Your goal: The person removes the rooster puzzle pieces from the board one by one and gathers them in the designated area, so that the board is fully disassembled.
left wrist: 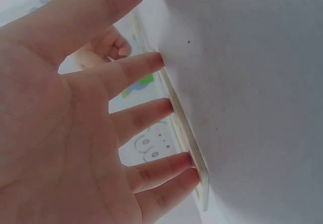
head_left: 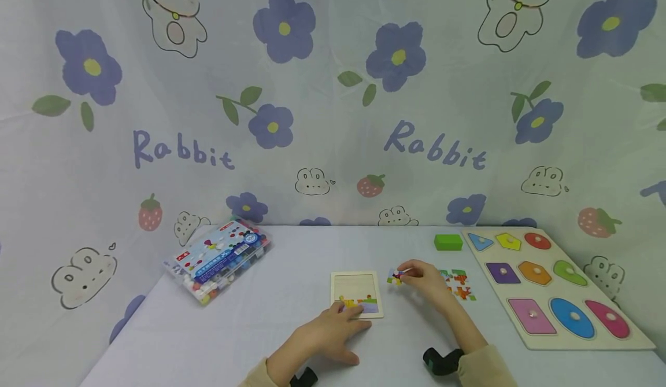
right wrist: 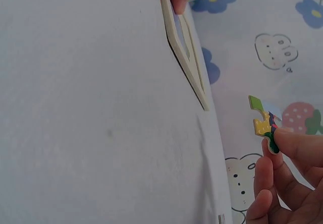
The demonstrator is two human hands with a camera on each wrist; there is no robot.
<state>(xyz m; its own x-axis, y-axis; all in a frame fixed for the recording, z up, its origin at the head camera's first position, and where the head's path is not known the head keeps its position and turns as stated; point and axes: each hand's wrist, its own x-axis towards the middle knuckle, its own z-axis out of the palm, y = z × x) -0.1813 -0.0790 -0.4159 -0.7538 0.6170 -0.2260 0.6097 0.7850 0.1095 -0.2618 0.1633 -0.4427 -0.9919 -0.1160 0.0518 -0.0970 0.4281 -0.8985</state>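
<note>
My right hand (head_left: 428, 283) pinches a colourful jigsaw puzzle piece (right wrist: 263, 123) between thumb and fingers, held up just right of the wooden puzzle frame (head_left: 333, 286). Green, yellow and dark patches show on the piece. Spread out, my left hand (head_left: 333, 332) rests its fingertips on the frame's near edge, as the left wrist view shows too. Along the bottom of the frame lie fitted pieces (head_left: 368, 304) with a yellow, purple and green picture; its upper part is bare wood. Beyond my right hand lie loose puzzle pieces (head_left: 460, 277) with orange and green print, partly hidden by the hand.
At the right lies a shape board (head_left: 512, 306) with knobbed coloured shapes. A green block (head_left: 448, 242) sits by its far left corner. A clear plastic case (head_left: 221, 260) of coloured items lies at the left. Behind the table hangs a patterned cloth (head_left: 322, 86).
</note>
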